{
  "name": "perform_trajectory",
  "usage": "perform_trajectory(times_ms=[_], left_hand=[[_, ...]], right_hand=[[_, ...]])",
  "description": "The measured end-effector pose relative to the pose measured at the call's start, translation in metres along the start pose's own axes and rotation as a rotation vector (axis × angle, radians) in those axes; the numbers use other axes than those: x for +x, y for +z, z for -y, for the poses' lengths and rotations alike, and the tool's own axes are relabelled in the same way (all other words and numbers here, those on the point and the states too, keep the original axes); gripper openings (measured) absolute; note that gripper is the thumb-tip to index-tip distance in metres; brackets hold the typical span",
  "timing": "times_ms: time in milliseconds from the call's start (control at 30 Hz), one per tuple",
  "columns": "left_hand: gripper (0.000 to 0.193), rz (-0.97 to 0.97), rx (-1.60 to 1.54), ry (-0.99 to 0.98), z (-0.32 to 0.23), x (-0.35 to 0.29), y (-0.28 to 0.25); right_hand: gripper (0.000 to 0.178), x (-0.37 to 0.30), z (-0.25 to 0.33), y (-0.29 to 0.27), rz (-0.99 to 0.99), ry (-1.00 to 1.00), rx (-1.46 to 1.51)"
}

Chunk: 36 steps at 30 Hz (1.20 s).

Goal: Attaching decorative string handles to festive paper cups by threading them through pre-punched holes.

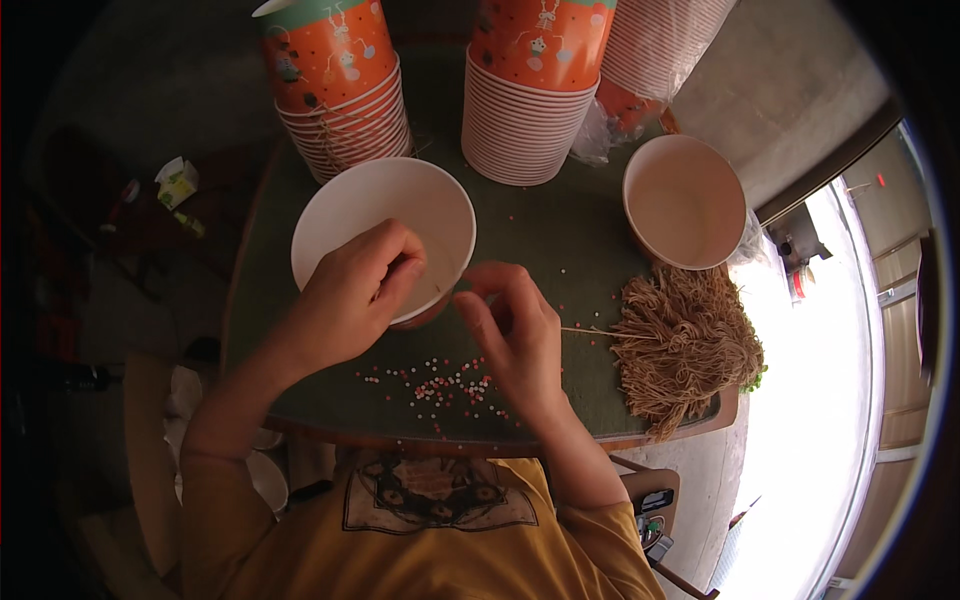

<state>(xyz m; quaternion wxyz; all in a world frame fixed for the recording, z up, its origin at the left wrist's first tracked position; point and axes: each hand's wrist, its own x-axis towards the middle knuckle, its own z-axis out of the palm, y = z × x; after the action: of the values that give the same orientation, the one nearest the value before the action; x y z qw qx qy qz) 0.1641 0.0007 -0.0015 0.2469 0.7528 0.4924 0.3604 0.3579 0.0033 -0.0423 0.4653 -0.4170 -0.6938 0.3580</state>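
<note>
A white-lined paper tub point(320, 205) stands in front of me, tilted, its mouth toward me. My left hand point(365, 285) is over its opening with the fingers curled together in a pinch. What they hold, if anything, is hidden. My right hand point(515, 335) is at the tub's right rim, thumb and forefinger bent toward each other. A thin strand of string point(588, 331) runs from a tangled heap of brown string point(685, 345) to the edge of my right hand and passes out of sight there. Whatever is between these fingertips is too small to make out.
Small white and pink beads point(450, 385) lie scattered near the table's front edge. Two tall stacks of orange paper tubs, a left stack point(335, 80) and a middle stack point(530, 110), stand behind. A plastic-wrapped stack point(665, 45) and a single tub point(685, 200) are at right.
</note>
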Motion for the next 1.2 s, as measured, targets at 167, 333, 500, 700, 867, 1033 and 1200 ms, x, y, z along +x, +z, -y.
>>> perform_trajectory(times_ms=[167,333,500,700,867,1033,1200], left_hand=[[0.011,0.003,-0.128,0.030,-0.001,-0.003,0.004],[0.028,0.134,-0.554,-0.225,-0.001,-0.006,0.013],[0.018,0.194,-0.667,-0.401,0.006,0.003,0.016],[0.013,0.166,-0.618,-0.366,0.014,0.004,0.015],[0.012,0.157,-0.766,-0.346,0.009,0.011,0.006],[0.012,0.189,-0.795,-0.332,0.009,0.013,0.014],[0.015,0.285,-0.663,-0.379,0.006,0.015,0.009]], right_hand=[[0.016,0.011,-0.006,0.006,0.164,0.062,0.127],[0.010,0.014,-0.009,0.019,0.160,0.246,0.780],[0.007,0.021,0.000,0.002,0.277,0.604,0.979],[0.011,0.027,0.017,-0.013,0.237,0.384,0.588],[0.012,0.039,0.034,-0.027,0.487,0.153,0.543],[0.012,0.067,0.022,-0.028,0.448,0.221,0.551],[0.015,0.068,0.002,-0.028,0.344,0.357,0.640]])
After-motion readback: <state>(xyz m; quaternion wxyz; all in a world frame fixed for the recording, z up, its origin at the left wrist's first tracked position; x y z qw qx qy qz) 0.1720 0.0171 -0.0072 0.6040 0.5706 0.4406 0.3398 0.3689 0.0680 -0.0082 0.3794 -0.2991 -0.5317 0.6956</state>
